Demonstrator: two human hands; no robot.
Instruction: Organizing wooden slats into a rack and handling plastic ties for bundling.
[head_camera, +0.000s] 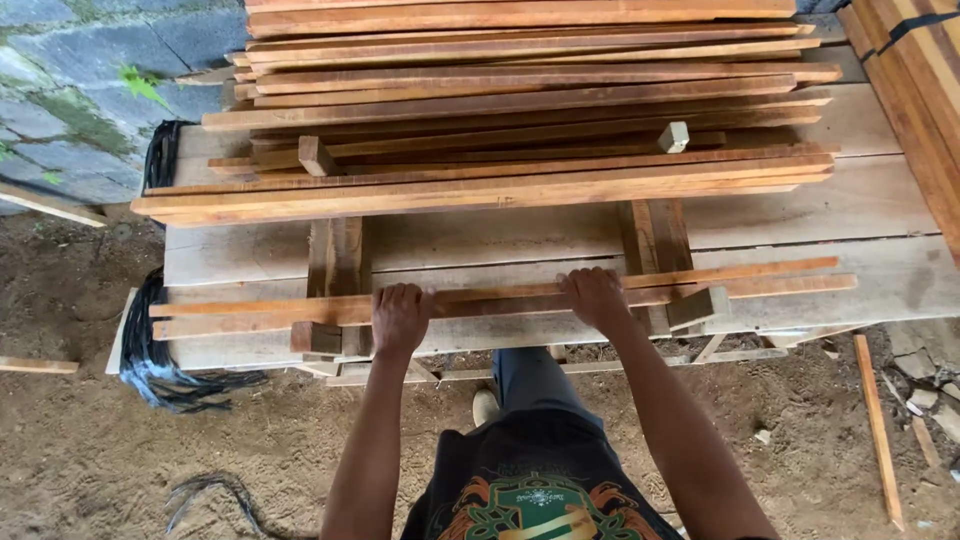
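Here, both hands gripping long wooden slat (500, 296) lying across plank platform (870, 280). Left hand (399, 318) curling fingers over slat near platform's front edge; right hand (594, 297) clamping same slat further along (second slat lying just behind). Big lumber stack (520, 110) sitting on platform's far side; black strapping (150, 350) hanging off platform's left end.

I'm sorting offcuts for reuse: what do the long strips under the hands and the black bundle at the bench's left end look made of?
The long reddish-brown strips held by the left hand and right hand look like raw sawn wood: visible grain, matte, no varnish. The black stringy bundle looks like plastic strapping or cord, slightly glossy and frayed; which one is hard to tell.
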